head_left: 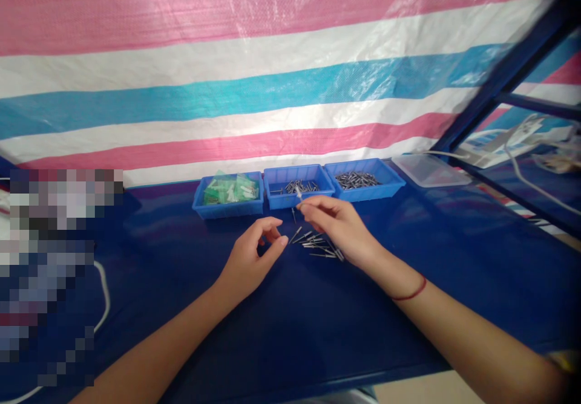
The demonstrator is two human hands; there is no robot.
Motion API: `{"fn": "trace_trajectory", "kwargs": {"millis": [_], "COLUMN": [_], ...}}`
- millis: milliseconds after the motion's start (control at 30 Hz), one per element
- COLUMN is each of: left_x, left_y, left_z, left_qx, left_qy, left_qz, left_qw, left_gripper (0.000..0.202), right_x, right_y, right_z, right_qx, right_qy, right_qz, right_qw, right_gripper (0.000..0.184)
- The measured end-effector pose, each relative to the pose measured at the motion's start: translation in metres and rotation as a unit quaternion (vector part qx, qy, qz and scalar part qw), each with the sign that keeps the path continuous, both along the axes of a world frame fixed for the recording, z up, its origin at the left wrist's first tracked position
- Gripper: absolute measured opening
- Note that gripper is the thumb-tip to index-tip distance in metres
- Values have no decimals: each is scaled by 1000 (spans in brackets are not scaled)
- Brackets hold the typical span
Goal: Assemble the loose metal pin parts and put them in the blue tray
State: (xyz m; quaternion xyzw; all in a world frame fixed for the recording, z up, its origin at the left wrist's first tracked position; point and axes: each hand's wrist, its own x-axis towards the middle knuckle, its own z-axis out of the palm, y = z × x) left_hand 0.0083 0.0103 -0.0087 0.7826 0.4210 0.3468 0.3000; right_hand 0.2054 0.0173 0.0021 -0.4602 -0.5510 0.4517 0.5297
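Note:
My right hand (338, 225) is raised in front of the middle blue bin, thumb and fingertips pinched on a small silvery blind rivet (298, 192). Below it a loose pile of blind rivets (313, 242) lies on the dark blue table, partly hidden by that hand. Just left of the pile rests my left hand (254, 250), its fingers curved and the thumb apart from them, with nothing visible between. More rivets sit in the middle bin (276, 201), and the right bin (374, 193) holds a thicker heap of them.
In the left blue bin (227, 211) lie small green-and-clear bags. A translucent plastic lid (431, 171) is at the right, near a dark metal frame (490, 95). A striped sheet (254, 89) hangs behind the table (290, 337). A white cable (105, 295) curves along the left.

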Motion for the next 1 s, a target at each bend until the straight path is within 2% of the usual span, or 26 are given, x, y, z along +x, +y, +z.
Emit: {"fn": "trace_trajectory", "kwargs": {"millis": [100, 200, 267, 333, 500, 767, 900, 1000], "left_x": [1, 1, 1, 1, 2, -7, -8, -8], "left_y": [1, 2, 3, 2, 1, 11, 11, 11], "left_z": [1, 1, 1, 0, -1, -1, -3, -4], "left_qx": [53, 135, 174, 191, 206, 224, 201, 162], "left_qy": [78, 172, 230, 267, 287, 288, 261, 201], "left_qz": [-69, -163, -211, -233, -214, -168, -129, -85], "left_qw": [993, 962, 934, 916, 911, 916, 935, 962], "left_gripper": [25, 31, 35, 38, 38, 23, 22, 20], "right_x": [23, 43, 48, 46, 25, 18, 16, 13], "right_y": [14, 24, 26, 24, 12, 9, 8, 5], "right_z": [3, 6, 7, 7, 10, 6, 4, 3], "right_qx": [-63, -115, -133, -138, -121, -114, -98, -52], "right_qy": [143, 225, 243, 247, 195, 89, 24, -87], "right_qz": [-126, -205, -208, -171, -88, -41, -29, 37], "right_qw": [980, 946, 938, 944, 969, 989, 995, 994], "right_gripper": [24, 25, 23, 23, 23, 23, 23, 19]}}
